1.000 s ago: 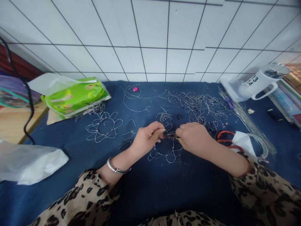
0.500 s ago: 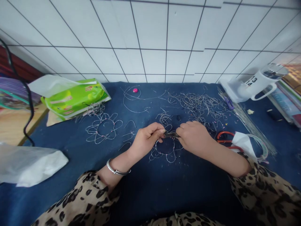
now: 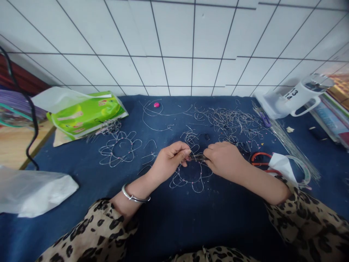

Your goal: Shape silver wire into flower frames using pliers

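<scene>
My left hand (image 3: 172, 160) pinches the upper part of a wire flower (image 3: 192, 182), a ring of thin silver loops with small pink beads at the joins. From the other side, my right hand (image 3: 224, 157) is closed around a pair of dark pliers (image 3: 198, 157). The plier jaws meet the wire right at my left fingertips; their handles are hidden in my right palm. Below both hands the lower loops of the flower hang over the blue cloth. A second beaded wire flower (image 3: 120, 149) lies flat to the left, with several bent wire pieces (image 3: 149, 157) between it and my left hand.
Tangled wire scraps (image 3: 231, 122) spread behind my right hand. To the right are orange-handled scissors (image 3: 261, 157), a bundle of straight wires (image 3: 297, 156) and a white mug (image 3: 302, 100). A green packet (image 3: 87, 112) and a plastic bag (image 3: 49, 193) lie left.
The wire flower has shifted and turned slightly to the left under my hands. Both hands keep nearly the same place and grip.
</scene>
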A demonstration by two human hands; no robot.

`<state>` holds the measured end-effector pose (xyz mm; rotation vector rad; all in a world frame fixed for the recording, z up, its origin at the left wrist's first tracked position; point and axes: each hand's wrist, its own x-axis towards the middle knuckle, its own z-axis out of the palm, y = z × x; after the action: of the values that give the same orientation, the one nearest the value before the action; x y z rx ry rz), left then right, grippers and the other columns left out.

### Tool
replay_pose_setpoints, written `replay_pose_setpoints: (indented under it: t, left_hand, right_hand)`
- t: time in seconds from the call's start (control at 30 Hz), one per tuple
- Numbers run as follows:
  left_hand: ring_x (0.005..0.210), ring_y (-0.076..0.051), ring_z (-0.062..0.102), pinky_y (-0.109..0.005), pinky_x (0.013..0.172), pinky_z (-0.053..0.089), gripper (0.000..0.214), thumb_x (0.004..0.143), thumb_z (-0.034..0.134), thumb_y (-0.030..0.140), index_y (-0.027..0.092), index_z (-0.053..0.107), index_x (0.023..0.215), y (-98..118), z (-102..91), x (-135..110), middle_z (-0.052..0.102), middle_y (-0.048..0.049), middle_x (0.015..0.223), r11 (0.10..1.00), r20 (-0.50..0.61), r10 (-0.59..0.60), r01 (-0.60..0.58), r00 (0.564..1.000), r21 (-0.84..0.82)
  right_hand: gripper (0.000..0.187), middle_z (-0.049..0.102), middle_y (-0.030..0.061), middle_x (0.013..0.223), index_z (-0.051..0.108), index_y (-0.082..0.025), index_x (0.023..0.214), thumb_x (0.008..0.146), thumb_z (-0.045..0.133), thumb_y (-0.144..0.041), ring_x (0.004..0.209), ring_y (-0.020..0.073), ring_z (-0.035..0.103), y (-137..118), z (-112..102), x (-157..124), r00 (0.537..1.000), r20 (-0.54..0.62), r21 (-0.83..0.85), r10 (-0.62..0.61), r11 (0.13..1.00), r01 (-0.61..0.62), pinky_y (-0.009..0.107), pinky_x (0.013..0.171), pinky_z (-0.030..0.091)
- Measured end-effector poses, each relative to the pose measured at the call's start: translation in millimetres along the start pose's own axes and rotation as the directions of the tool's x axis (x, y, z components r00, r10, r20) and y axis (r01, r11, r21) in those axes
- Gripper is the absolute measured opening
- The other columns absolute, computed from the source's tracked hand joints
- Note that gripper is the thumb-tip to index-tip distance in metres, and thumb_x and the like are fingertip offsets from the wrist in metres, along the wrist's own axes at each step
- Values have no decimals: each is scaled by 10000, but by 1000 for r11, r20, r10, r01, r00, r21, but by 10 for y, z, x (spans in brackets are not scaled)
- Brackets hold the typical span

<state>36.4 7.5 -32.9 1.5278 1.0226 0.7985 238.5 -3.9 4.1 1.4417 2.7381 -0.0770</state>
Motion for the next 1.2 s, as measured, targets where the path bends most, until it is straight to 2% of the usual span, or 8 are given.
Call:
replay_pose_setpoints:
  t: [0.17, 0.47, 0.87, 1.2]
  left_hand:
    - [576, -70, 554, -200, 565, 472, 159, 888, 474, 291, 175, 562, 822, 8, 15, -8, 566, 3, 732, 1000, -9, 13, -13, 1000, 26]
    - [523, -59, 531, -199, 543, 446, 173, 892, 465, 300, 174, 552, 811, 38, 30, -24, 548, 19, 678, 995, -41, -28, 32, 999, 98]
    - [517, -64, 528, -198, 532, 443, 172, 887, 470, 312, 182, 551, 810, -5, 43, -30, 549, 19, 666, 995, -68, -1, 8, 998, 98]
    - [499, -59, 534, -196, 521, 449, 168, 890, 464, 295, 179, 553, 808, 1, 46, -29, 564, 16, 680, 997, -55, -15, 19, 998, 78]
  right_hand:
    - [151, 621, 21, 758, 598, -180, 768, 825, 499, -278, 705, 154, 531, 1, 12, 1, 1000, 1, 7, 4, 1000, -4, 297, 638, 287]
    - [154, 611, 20, 744, 602, -179, 763, 825, 500, -277, 702, 153, 533, -25, 39, 9, 1000, -7, 11, 1, 1000, -1, 293, 633, 298]
    - [224, 607, 8, 718, 600, -178, 740, 847, 478, -334, 633, 126, 516, 1, 62, 32, 1000, 16, 38, 7, 999, -8, 274, 571, 273]
    - [191, 612, 6, 713, 592, -184, 737, 835, 474, -299, 639, 135, 530, -19, 44, 30, 999, 35, 29, 8, 1000, -9, 270, 543, 253]
